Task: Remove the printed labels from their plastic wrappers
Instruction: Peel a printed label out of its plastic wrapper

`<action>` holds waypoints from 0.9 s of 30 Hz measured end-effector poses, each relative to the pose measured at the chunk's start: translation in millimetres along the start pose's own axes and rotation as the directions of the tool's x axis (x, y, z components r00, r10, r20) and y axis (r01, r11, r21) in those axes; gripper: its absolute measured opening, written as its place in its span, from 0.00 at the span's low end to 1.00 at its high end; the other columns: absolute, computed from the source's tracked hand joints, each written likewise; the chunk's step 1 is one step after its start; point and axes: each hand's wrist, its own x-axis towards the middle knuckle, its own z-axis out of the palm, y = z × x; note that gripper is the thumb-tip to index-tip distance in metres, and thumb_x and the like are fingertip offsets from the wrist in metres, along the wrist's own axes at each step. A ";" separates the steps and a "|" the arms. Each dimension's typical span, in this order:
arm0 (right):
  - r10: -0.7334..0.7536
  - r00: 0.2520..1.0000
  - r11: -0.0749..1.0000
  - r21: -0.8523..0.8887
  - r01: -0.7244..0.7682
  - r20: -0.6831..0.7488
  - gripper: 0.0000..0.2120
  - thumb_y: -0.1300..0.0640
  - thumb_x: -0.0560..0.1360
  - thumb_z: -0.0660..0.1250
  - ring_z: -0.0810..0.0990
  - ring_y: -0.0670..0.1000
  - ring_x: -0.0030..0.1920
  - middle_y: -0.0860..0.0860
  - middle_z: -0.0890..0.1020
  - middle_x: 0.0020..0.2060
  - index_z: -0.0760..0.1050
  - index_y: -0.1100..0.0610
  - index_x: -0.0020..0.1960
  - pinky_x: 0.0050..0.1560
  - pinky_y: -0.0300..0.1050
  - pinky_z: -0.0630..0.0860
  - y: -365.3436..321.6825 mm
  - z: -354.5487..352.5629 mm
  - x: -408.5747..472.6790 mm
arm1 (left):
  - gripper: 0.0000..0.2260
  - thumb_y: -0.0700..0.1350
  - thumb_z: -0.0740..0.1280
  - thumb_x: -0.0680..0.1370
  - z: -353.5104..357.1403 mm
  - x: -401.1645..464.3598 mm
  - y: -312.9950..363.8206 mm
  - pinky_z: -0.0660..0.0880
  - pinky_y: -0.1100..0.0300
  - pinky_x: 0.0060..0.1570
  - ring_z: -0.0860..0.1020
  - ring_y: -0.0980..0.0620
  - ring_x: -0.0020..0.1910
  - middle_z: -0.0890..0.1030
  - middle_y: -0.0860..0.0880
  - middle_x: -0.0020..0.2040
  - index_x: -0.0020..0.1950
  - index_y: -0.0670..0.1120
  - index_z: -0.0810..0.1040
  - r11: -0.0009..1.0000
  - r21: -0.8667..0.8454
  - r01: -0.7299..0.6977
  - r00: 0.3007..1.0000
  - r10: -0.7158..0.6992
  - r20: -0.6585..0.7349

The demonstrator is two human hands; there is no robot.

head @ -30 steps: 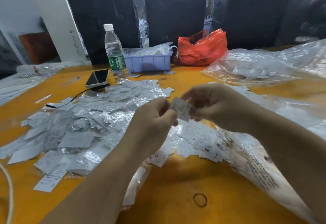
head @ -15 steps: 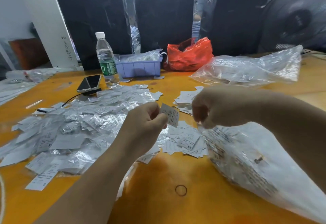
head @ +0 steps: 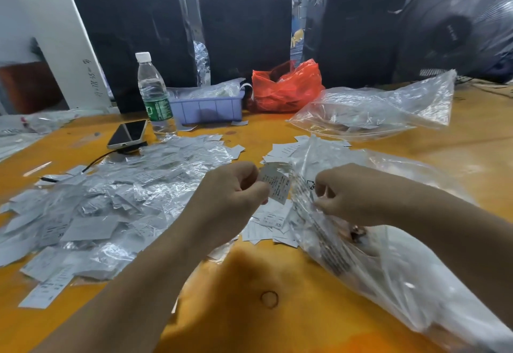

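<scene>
Your left hand [head: 233, 200] pinches one printed label [head: 276, 184]; your right hand [head: 349, 197] pinches the large clear bag [head: 388, 255]. Judged mid-unwrapping; next, free the label.

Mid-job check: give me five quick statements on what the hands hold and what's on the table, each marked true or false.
1. The left hand pinches a printed label. True.
2. The right hand rests flat on the table. False: its grip is on the large clear bag.
3. The water bottle lies on its side. False: it stands upright, capped.
4. A phone lies beside the bottle. True.
5. The red bag is in the blue tray. False: it sits beside it.
</scene>
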 end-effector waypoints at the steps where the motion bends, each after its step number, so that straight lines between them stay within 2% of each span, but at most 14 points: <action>1: -0.021 1.000 1.000 0.012 0.021 -0.011 0.07 0.53 0.78 0.63 0.78 0.51 0.46 0.47 0.77 0.48 0.75 0.52 0.55 0.49 0.48 0.77 0.5 -1.6 -2.5 | 0.12 0.51 0.61 0.68 -0.7 2.2 4.3 0.71 0.50 0.31 0.76 0.46 0.33 0.83 0.54 0.36 0.38 0.43 0.77 1.000 0.010 -0.004 1.000 0.003 0.026; 4: -0.063 0.997 0.998 -0.020 0.064 0.043 0.17 0.65 0.74 0.62 0.77 0.50 0.49 0.46 0.76 0.50 0.75 0.47 0.57 0.50 0.47 0.78 1.7 -8.4 -13.4 | 0.08 0.46 0.64 0.73 0.6 8.5 13.5 0.70 0.54 0.32 0.75 0.48 0.34 0.83 0.56 0.35 0.37 0.44 0.77 0.999 0.041 0.022 0.988 -0.028 0.155; 6: -0.074 0.992 0.993 -0.088 0.083 0.102 0.16 0.66 0.71 0.65 0.77 0.50 0.49 0.46 0.77 0.50 0.74 0.47 0.51 0.47 0.46 0.78 0.3 -8.4 -18.9 | 0.07 0.43 0.65 0.75 5.9 10.2 15.2 0.71 0.54 0.33 0.77 0.45 0.35 0.83 0.53 0.35 0.38 0.43 0.77 0.996 0.089 0.018 0.982 -0.034 0.184; 8: -0.085 0.990 0.986 -0.130 0.099 0.112 0.14 0.65 0.69 0.67 0.76 0.50 0.46 0.46 0.75 0.45 0.68 0.48 0.41 0.40 0.43 0.74 -1.0 -2.2 -20.9 | 0.07 0.44 0.65 0.75 13.4 9.8 15.5 0.71 0.54 0.34 0.79 0.42 0.38 0.83 0.49 0.38 0.41 0.41 0.76 0.994 0.110 0.008 0.983 -0.028 0.183; 9: -0.093 0.991 0.986 -0.133 0.105 0.095 0.14 0.65 0.69 0.66 0.75 0.50 0.44 0.46 0.74 0.42 0.66 0.49 0.37 0.38 0.43 0.73 -1.2 0.8 -21.0 | 0.08 0.45 0.65 0.75 17.5 9.1 14.7 0.70 0.55 0.33 0.77 0.43 0.36 0.83 0.45 0.40 0.41 0.40 0.76 0.994 0.106 0.003 0.984 -0.021 0.176; 12: -0.108 0.994 0.991 -0.078 0.109 0.017 0.15 0.66 0.69 0.64 0.74 0.49 0.38 0.45 0.71 0.37 0.63 0.49 0.34 0.35 0.43 0.71 2.4 7.7 -20.9 | 0.10 0.45 0.64 0.75 25.5 6.3 10.5 0.64 0.56 0.31 0.68 0.52 0.30 0.81 0.39 0.42 0.40 0.38 0.74 0.996 0.087 -0.013 0.992 0.002 0.126; 14: -0.114 0.993 0.991 -0.066 0.112 -0.031 0.15 0.67 0.70 0.63 0.72 0.46 0.35 0.44 0.71 0.36 0.64 0.49 0.33 0.31 0.41 0.67 5.7 10.0 -21.2 | 0.12 0.48 0.64 0.73 27.4 4.8 6.3 0.66 0.53 0.31 0.71 0.48 0.31 0.80 0.40 0.40 0.40 0.38 0.75 0.999 0.045 -0.013 0.997 0.010 0.081; 16: -0.115 0.989 0.993 -0.034 0.112 -0.096 0.14 0.67 0.71 0.64 0.74 0.46 0.35 0.43 0.73 0.36 0.69 0.49 0.34 0.33 0.41 0.71 8.6 9.4 -19.5 | 0.13 0.50 0.62 0.69 25.0 5.3 1.4 0.70 0.52 0.32 0.76 0.45 0.35 0.82 0.47 0.37 0.39 0.40 0.76 1.000 -0.021 0.013 0.999 -0.012 0.045; 18: -0.125 0.969 0.991 0.024 0.133 -0.213 0.10 0.63 0.75 0.66 0.77 0.45 0.38 0.42 0.77 0.38 0.76 0.49 0.40 0.39 0.41 0.76 11.2 3.4 -16.7 | 0.13 0.50 0.61 0.67 20.6 8.6 -3.9 0.69 0.59 0.30 0.76 0.51 0.32 0.82 0.51 0.35 0.40 0.40 0.77 0.990 -0.128 0.067 0.998 -0.066 0.013; 21: -0.108 0.907 0.945 0.242 0.220 -0.406 0.07 0.60 0.76 0.68 0.78 0.43 0.31 0.43 0.79 0.34 0.79 0.48 0.43 0.31 0.36 0.73 8.8 -5.4 -9.9 | 0.12 0.47 0.60 0.68 12.9 12.9 -11.4 0.68 0.61 0.28 0.74 0.54 0.30 0.81 0.50 0.32 0.40 0.39 0.76 0.939 -0.314 0.139 0.989 -0.148 -0.005; 24: -0.095 0.890 0.791 0.509 0.339 -0.445 0.07 0.62 0.76 0.68 0.75 0.47 0.23 0.49 0.81 0.30 0.79 0.52 0.42 0.24 0.40 0.73 -3.6 -5.9 -0.4 | 0.12 0.46 0.59 0.68 7.8 13.0 -15.7 0.68 0.61 0.26 0.73 0.54 0.28 0.79 0.50 0.30 0.40 0.39 0.76 0.911 -0.379 0.163 0.984 -0.176 0.000; 27: -0.090 0.892 0.641 0.659 0.392 -0.443 0.07 0.62 0.77 0.67 0.67 0.44 0.21 0.48 0.77 0.24 0.78 0.52 0.43 0.21 0.37 0.65 -17.2 -3.5 13.0 | 0.11 0.46 0.57 0.68 5.1 12.9 -17.0 0.67 0.61 0.24 0.72 0.54 0.27 0.78 0.50 0.27 0.38 0.40 0.74 0.904 -0.394 0.164 0.983 -0.182 -0.010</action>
